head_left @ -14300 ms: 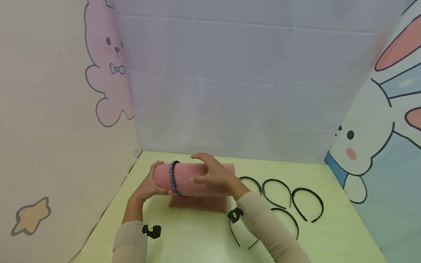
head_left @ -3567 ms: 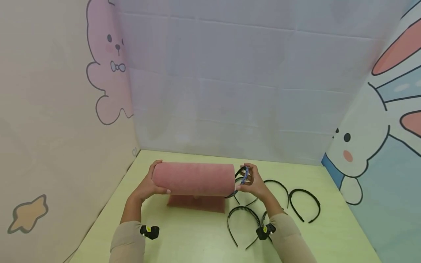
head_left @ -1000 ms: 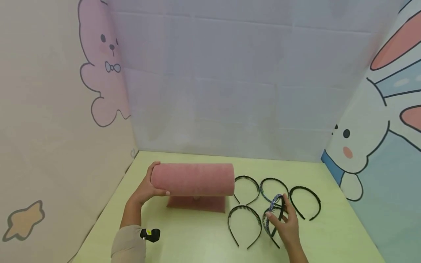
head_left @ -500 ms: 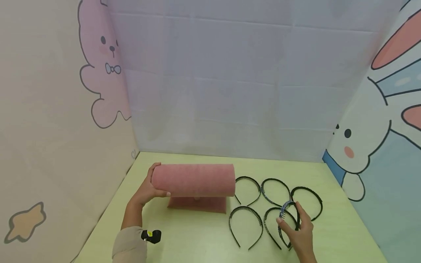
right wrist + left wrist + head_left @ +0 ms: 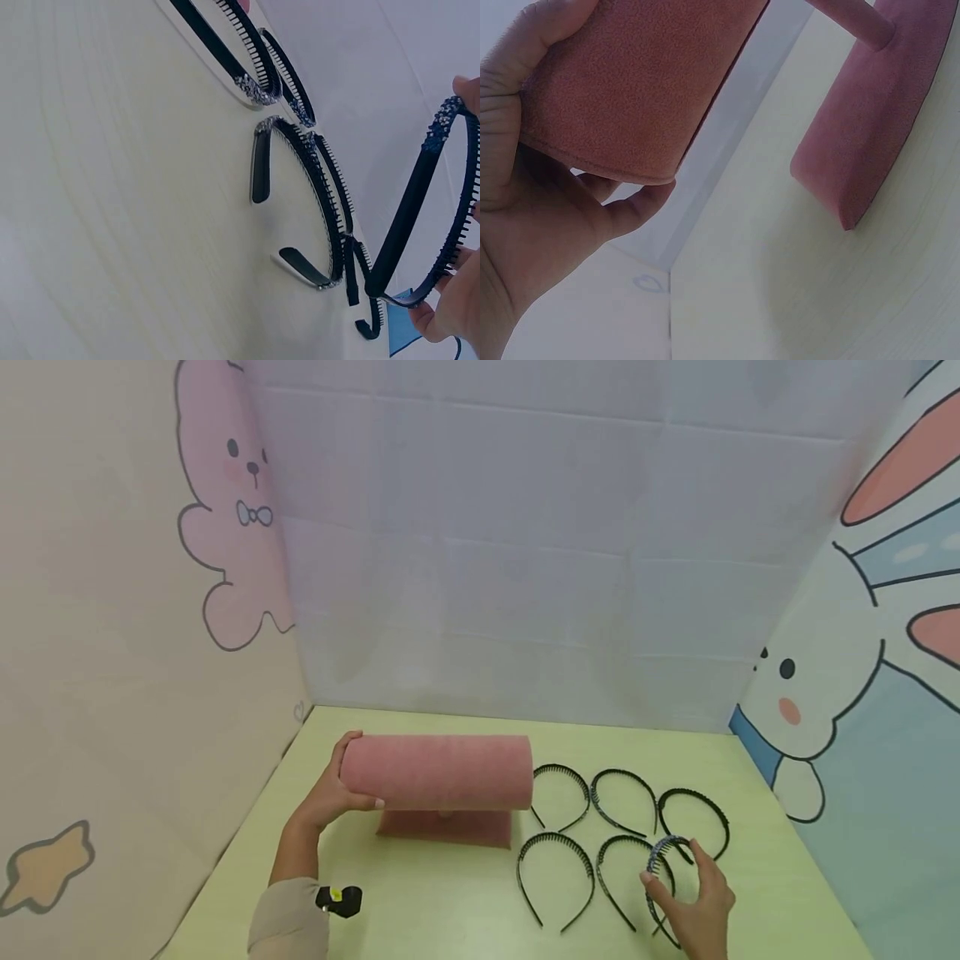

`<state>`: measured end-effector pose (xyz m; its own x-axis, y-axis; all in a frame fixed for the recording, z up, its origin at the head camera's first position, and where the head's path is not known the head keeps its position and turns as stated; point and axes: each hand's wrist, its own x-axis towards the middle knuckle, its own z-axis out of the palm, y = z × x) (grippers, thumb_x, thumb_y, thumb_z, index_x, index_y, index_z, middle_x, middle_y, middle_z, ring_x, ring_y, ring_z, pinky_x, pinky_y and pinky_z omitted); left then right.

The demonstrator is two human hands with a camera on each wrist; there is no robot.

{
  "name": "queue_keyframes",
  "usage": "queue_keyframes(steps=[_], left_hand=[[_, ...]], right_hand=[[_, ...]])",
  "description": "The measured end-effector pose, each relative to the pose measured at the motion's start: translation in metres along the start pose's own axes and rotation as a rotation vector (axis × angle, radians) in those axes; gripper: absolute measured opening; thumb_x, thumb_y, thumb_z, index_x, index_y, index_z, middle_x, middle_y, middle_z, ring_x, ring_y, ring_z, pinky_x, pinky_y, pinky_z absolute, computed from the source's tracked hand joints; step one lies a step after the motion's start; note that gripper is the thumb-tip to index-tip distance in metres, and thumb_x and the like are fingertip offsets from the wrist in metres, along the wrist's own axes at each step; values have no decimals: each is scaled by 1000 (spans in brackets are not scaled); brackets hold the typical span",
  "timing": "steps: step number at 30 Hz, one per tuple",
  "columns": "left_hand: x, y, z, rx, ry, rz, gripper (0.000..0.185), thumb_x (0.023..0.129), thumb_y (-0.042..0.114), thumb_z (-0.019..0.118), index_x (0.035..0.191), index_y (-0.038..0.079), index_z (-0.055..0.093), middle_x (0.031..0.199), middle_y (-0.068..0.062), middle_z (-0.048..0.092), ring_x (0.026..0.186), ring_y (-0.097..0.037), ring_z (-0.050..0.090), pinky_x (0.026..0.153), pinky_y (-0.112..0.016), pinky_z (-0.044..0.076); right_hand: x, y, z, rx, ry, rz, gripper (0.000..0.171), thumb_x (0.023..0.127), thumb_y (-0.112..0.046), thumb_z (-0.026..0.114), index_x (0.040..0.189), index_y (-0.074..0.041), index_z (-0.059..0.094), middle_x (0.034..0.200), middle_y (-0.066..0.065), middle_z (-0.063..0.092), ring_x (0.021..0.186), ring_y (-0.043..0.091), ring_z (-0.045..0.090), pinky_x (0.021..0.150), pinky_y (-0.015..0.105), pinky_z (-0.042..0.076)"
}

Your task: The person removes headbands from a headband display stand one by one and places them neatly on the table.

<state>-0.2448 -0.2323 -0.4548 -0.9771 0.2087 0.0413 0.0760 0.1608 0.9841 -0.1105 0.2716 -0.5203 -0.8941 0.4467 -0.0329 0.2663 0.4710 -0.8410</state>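
My left hand grips the left end of a pink velvety headband display roll, thumb in front and fingers round the back. A post joins the roll to its flat pink base. At the lower right, my right hand holds a black toothed headband with blue sequins between thumb and fingers. In the right wrist view this headband stands upright, apart from those on the table. From the head it partly covers a headband lying at the front right.
Several toothed black headbands lie in two rows right of the roll. One is at the front left; behind are a left, a middle and a right one. Printed walls border the pale table.
The blue headband sat round the roll at first; my right hand drew it off the right end and carried it right and toward me. My left hand keeps its grip on the roll.
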Motion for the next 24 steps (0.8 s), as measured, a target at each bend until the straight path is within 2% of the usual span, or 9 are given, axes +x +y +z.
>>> queue_keyframes(steps=[3,9,12,17,24], left_hand=[[0,-1,0,-2,-8,3,115,55,-7,85,144,19,17,139,-18,25,113,-45,38,77,-39,48],[0,0,0,8,-3,-6,115,55,-6,85,143,21,17,139,-18,25,113,-45,39,78,-39,47],[1,0,-1,6,-5,-13,115,55,-5,85,143,22,17,139,-18,25,113,-45,40,78,-40,46],[6,-14,-6,12,4,-12,115,55,-3,86,142,29,18,139,-16,26,112,-44,41,78,-41,47],[6,-15,-4,-37,1,-23,117,54,-10,84,143,24,17,140,-18,24,112,-45,40,76,-41,47]], right_hand=[[3,6,-4,-24,44,-12,101,73,-37,78,148,-7,17,142,29,21,128,48,8,92,64,14],[7,15,-10,-88,80,4,102,73,-39,78,147,-4,18,140,32,22,126,51,13,94,63,9],[9,19,-11,-102,92,41,102,73,-42,77,147,-3,17,141,33,19,126,52,12,93,63,11],[12,25,-11,-112,119,104,106,73,-49,75,147,-3,15,140,34,19,123,52,12,88,66,16],[16,38,-13,-200,130,216,109,71,-58,70,145,0,17,136,35,20,119,56,14,86,69,16]])
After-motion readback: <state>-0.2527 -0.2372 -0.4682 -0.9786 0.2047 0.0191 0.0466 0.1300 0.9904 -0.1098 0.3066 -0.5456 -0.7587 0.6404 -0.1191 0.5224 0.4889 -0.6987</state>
